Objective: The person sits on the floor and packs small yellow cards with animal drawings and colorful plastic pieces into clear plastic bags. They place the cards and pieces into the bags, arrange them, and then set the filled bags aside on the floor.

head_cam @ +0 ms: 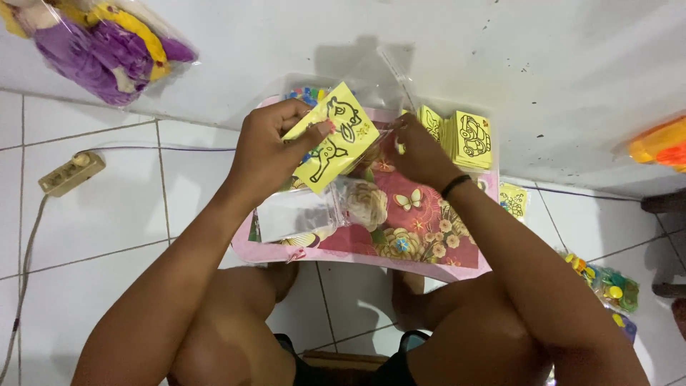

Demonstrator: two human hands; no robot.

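A clear plastic bag (371, 78) stands open above the pink table; another, holding a purple-yellow toy (100, 43), lies top left.

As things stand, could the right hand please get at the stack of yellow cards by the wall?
Probably yes: the right hand sits just beside the stack of yellow cards, with nothing between them, though it is now pinching the clear plastic bag.

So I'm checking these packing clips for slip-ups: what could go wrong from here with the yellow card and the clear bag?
1. The left hand pinches the yellow card at one edge only; it might bend or catch on the clear bag mouth.
2. The right hand seems to hold the bag open by one side, so the thin plastic could slip shut.
3. The stack of yellow cards sits near the far edge of the pink floral tray and could get knocked off.
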